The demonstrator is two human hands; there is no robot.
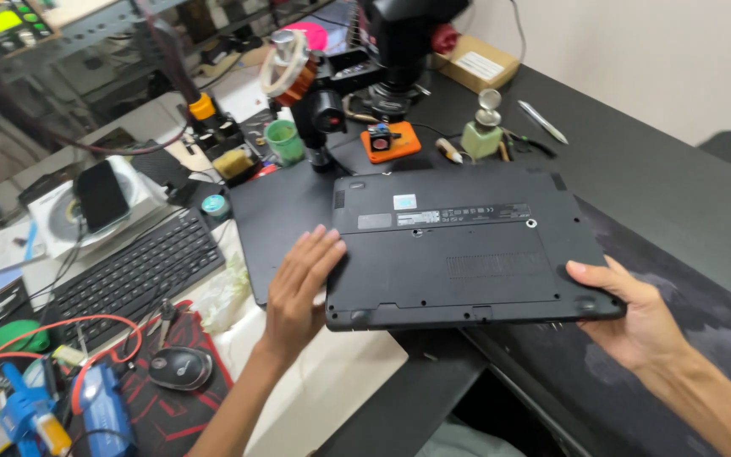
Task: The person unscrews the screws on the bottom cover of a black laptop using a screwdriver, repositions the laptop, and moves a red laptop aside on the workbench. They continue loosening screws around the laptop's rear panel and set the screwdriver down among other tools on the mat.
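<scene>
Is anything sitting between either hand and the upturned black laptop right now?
Nothing visible does. The left hand lies flat against the near left edge of the laptop, and the right hand cups its near right corner from below. Both touch it directly. The orange block and green cup stand beyond its far edge.

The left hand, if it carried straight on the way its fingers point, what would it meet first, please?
The left hand already touches the upturned black laptop at its left edge, fingers pointing up and right. Going on, it would probably slide across the laptop's underside; depth is hard to judge.
</scene>
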